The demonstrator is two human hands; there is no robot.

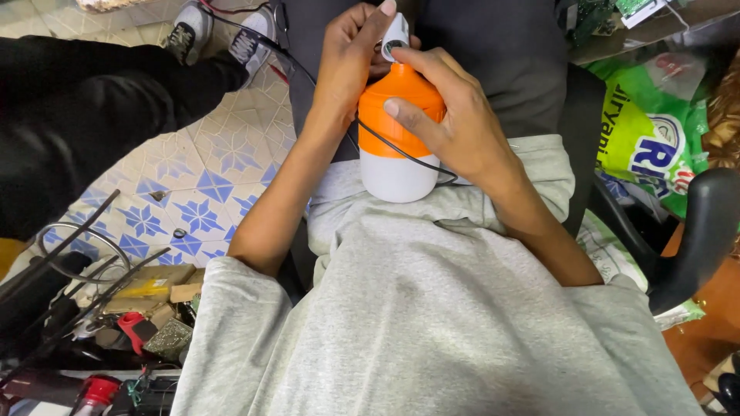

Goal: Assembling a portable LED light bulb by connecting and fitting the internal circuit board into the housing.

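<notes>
An orange and white bulb-shaped lamp [397, 135] stands dome down on my lap, against my grey shirt [432, 308]. My right hand [455, 115] wraps its orange body from the right. My left hand [347, 65] grips the top, with fingers on a small white cap [395, 35] at the lamp's base end. A thin black wire [401, 150] loops across the lamp between my hands.
Another person's black trouser leg [85, 108] and sneakers [220, 35] rest on the blue-patterned tiled floor [208, 177] at the left. Tools, wires and circuit boards [116, 331] clutter the lower left. A green plastic bag [655, 131] and a black chair arm [705, 231] are at the right.
</notes>
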